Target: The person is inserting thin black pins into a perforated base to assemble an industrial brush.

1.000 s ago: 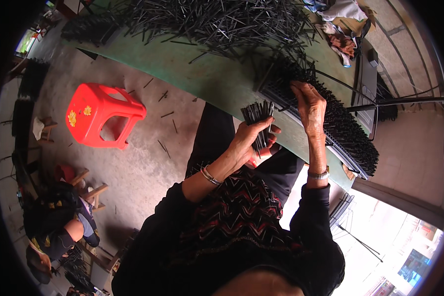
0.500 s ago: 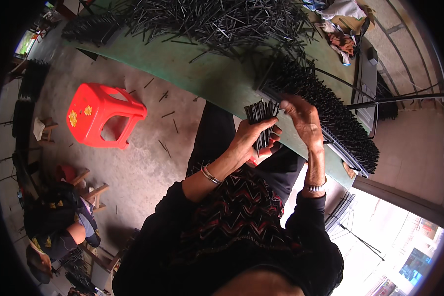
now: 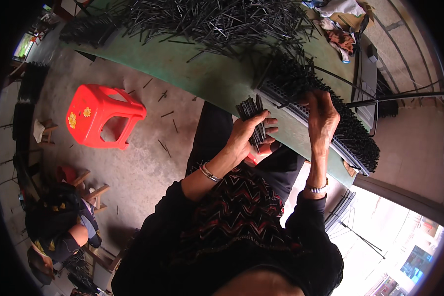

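Observation:
My left hand [image 3: 246, 132] is wrapped round a bundle of thin black sticks [image 3: 252, 109], their ends fanning out above the thumb. To its right, my right hand [image 3: 323, 116] is pinched at the front edge of a long rack. A thin black stick [image 3: 284, 105] appears to run from its fingertips, which are partly hidden. Densely packed black sticks [image 3: 352, 121] stand in the rack like bristles, and a grey perforated strip [image 3: 291, 104] runs along its near side. The rack lies slantwise on a green table [image 3: 182, 66].
A large heap of loose black sticks [image 3: 217, 22] covers the far part of the table. Left of the table stands a red plastic stool [image 3: 86, 123] on the concrete floor, with scattered sticks nearby. Another person [image 3: 59, 217] sits at lower left. Cloths [image 3: 338, 37] lie at far right.
My right hand has moved away from the bundle, to the right, and now pinches at the rack's edge. My left hand, still holding the bundle, has shifted slightly left.

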Tool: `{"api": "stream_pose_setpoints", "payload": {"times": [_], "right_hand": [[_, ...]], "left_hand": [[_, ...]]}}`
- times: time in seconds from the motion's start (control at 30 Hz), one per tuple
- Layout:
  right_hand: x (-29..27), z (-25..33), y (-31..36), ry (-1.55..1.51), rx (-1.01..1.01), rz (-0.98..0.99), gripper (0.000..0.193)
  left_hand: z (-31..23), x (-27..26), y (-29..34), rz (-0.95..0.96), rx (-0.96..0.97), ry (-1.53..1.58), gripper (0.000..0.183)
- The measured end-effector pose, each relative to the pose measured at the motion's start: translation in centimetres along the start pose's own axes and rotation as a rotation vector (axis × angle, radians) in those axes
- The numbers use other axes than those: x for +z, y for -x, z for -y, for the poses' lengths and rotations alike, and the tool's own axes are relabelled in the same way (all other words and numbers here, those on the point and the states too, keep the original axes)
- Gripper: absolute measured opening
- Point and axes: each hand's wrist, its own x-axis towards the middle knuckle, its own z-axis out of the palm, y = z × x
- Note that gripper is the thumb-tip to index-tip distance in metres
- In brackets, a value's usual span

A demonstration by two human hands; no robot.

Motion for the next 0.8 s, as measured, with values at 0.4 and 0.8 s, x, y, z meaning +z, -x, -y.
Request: {"api": "stream_pose_setpoints", "payload": {"times": [0.4,0.8], "right_hand": [[0.8,-0.9,-1.9,0.318,-0.237,-0.067,0.010],[1.1,-1.9,-2.7,0.515,-0.485,0.092,0.014]], "left_hand": [[-0.5,0.7,0.9,0.051,-0.089,0.017,0.021],[-0.3,0.7,0.9,-0.006,-0.064,-0.038,0.018]]}}
